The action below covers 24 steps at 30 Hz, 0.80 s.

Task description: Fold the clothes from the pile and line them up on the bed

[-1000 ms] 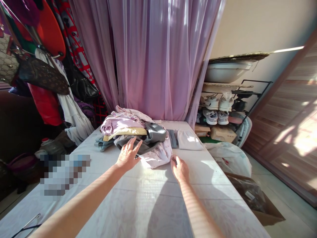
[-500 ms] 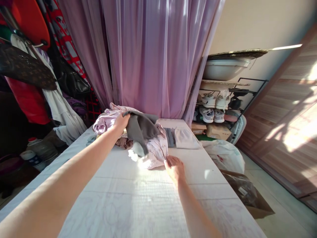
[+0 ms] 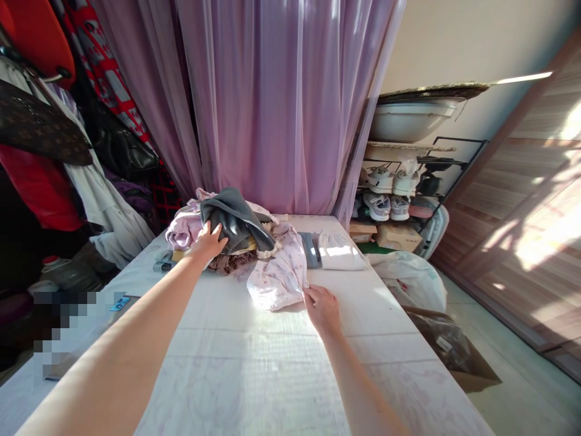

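A heap of clothes (image 3: 213, 230) lies at the far end of a white table (image 3: 254, 363). My left hand (image 3: 207, 241) rests on a dark grey garment (image 3: 233, 221) on top of the heap, fingers spread against the cloth. My right hand (image 3: 321, 306) lies on the table at the lower corner of a pale floral-print garment (image 3: 278, 275), its fingers pinched on that edge. The floral garment spills from the heap toward me.
Folded grey (image 3: 310, 249) and white (image 3: 340, 251) pieces lie right of the heap. A lilac curtain (image 3: 281, 103) hangs behind. Bags and clothes hang at left. A shoe rack (image 3: 399, 194), a white bag (image 3: 413, 278) and a cardboard box (image 3: 454, 357) stand right of the table.
My left hand lifted the dark grey garment off the floral one and has laid it back on top of the heap. My right hand stayed at the floral garment's corner.
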Tool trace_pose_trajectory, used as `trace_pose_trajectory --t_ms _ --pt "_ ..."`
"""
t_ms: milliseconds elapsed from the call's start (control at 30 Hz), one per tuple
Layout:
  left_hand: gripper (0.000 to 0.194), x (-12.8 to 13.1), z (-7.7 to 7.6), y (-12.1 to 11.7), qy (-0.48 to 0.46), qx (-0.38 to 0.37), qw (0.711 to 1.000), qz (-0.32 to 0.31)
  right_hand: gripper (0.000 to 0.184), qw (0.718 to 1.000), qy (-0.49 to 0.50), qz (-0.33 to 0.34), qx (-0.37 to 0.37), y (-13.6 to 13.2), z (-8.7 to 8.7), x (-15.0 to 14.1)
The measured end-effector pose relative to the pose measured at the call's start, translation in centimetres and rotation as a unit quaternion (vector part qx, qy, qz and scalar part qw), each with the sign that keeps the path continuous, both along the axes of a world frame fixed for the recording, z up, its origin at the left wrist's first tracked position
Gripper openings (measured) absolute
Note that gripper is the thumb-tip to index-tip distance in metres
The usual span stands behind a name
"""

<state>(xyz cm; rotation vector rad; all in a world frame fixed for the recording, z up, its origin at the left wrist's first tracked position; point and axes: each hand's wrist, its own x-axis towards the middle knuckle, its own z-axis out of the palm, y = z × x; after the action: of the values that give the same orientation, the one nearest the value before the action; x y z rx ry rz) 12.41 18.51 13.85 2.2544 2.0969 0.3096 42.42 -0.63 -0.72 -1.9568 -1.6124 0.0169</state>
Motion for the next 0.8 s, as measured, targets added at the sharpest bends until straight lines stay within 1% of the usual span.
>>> trace_pose_trajectory --t_ms 33,67,100,167,233,300,367,400,500,600,667,800 --pt "0.063 -0.2 -0.5 -0.2 0.007 -0.009 1.0 -0.005 0.023 1.0 0.004 0.002 0.001 0.0 -0.1 0.1" --pt "0.064 -0.3 -0.6 -0.3 0.012 -0.012 1.0 -0.007 0.023 1.0 0.007 0.001 0.003 0.1 -0.2 0.1" --pt "0.065 -0.3 -0.5 -0.6 0.018 -0.005 1.0 -0.009 0.023 1.0 0.01 -0.003 0.007 0.1 -0.3 0.2" --pt "0.067 0.0 -0.1 -1.4 0.035 0.042 0.998 -0.016 0.025 1.0 0.017 -0.011 0.02 0.3 -0.3 0.3" --pt "0.069 0.8 0.1 -2.7 0.055 0.105 0.991 -0.053 0.027 0.999 0.023 -0.004 0.046 0.3 -0.3 0.3" --pt "0.067 1.7 -0.3 -4.1 0.078 0.13 0.981 -0.123 0.028 0.996 0.021 0.008 0.092 0.0 -0.2 0.0" --pt "0.064 2.5 -1.1 -5.3 0.095 0.117 0.972 -0.182 0.028 0.989 0.006 0.033 0.143 -0.9 0.1 -0.8" --pt "0.064 2.8 -1.6 -5.8 0.098 0.103 0.97 -0.197 0.028 0.985 -0.003 0.053 0.164 -1.6 0.2 -1.4" --pt "0.062 3.3 -3.0 -7.1 0.085 0.062 0.974 -0.2 0.023 0.972 -0.024 0.137 0.188 -4.0 0.9 -3.7" --pt "0.052 3.6 -4.3 -8.7 0.056 0.04 0.978 -0.196 0.021 0.956 -0.032 0.221 0.188 -6.3 1.8 -6.0" --pt "0.046 4.0 -5.2 -10.1 0.035 0.02 0.978 -0.203 0.021 0.942 -0.04 0.272 0.191 -7.4 2.6 -7.1" --pt "0.05 5.3 -6.8 -12.9 -0.034 -0.031 0.971 -0.235 0.023 0.917 -0.057 0.343 0.193 -9.0 4.0 -9.7"
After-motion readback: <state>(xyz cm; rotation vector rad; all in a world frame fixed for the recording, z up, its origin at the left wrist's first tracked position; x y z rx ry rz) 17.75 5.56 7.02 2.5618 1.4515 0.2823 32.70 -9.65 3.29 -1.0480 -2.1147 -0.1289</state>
